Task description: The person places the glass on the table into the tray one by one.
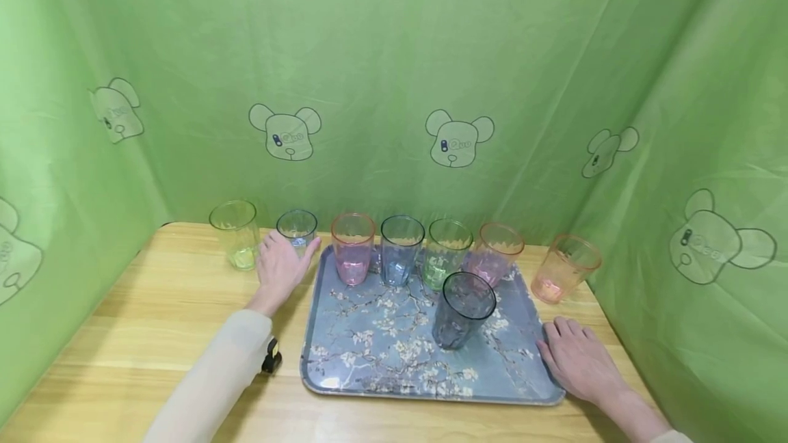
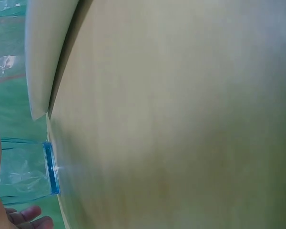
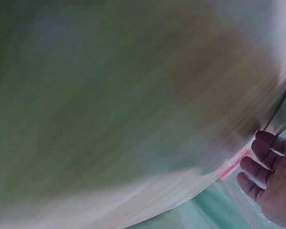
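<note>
My left hand (image 1: 283, 265) is just in front of a clear glass with a blue rim (image 1: 297, 223), which stands on the table left of the tray. Its thumb and fingers spread to either side of that glass; in the left wrist view the fingers (image 2: 31, 218) lie beside the blue-based glass (image 2: 26, 169) with a gap. My right hand (image 1: 579, 361) rests by the right edge of a blue floral tray (image 1: 369, 368), fingers loosely bent and holding nothing. On the tray, a dark grey glass (image 1: 462, 313) stands in front of a row of coloured glasses.
The tray's back row has a pink glass (image 1: 353, 251), a blue glass (image 1: 401, 251), a green glass (image 1: 444, 255) and a pink glass with an orange rim (image 1: 492, 258). A yellow-green glass (image 1: 237, 238) stands far left, an orange glass (image 1: 563, 269) right. Green curtains (image 1: 382, 53) enclose the table.
</note>
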Available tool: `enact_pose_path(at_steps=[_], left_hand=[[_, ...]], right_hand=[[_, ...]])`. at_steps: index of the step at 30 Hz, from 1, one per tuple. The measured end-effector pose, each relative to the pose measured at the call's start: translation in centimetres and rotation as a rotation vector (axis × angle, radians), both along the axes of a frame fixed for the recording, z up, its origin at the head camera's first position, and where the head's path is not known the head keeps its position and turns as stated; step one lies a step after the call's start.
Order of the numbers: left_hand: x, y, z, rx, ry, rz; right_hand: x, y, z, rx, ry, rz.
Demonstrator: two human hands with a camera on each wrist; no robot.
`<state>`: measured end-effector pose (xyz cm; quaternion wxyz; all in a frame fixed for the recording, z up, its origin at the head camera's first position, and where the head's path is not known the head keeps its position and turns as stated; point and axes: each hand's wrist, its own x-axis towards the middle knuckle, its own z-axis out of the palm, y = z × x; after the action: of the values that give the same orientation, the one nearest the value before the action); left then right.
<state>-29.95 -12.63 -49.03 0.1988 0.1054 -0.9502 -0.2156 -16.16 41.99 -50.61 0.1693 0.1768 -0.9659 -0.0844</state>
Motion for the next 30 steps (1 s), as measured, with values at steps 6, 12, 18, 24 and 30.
enact_pose_path(at_steps=[6, 12, 18, 24, 30], left_hand=[[-0.29, 0.00, 0.06, 0.018, -0.005, 0.003], [-0.57, -0.03, 0.06, 0.008, -0.013, -0.001], [-0.66, 0.08, 0.10, -0.018, -0.015, -0.001], [-0.62, 0.09, -0.10, -0.039, -0.013, -0.015], [-0.59, 0.03, -0.20, -0.051, 0.003, -0.030]], right_hand=[[-0.04, -0.12, 0.26, 0.007, -0.002, -0.003], [-0.07, -0.14, 0.29, 0.005, 0.009, -0.001], [-0.05, -0.10, 0.17, -0.002, 0.022, 0.011], [0.02, -0.11, 0.22, 0.003, 0.014, 0.003], [0.05, -0.16, 0.25, 0.010, 0.006, -0.006]])
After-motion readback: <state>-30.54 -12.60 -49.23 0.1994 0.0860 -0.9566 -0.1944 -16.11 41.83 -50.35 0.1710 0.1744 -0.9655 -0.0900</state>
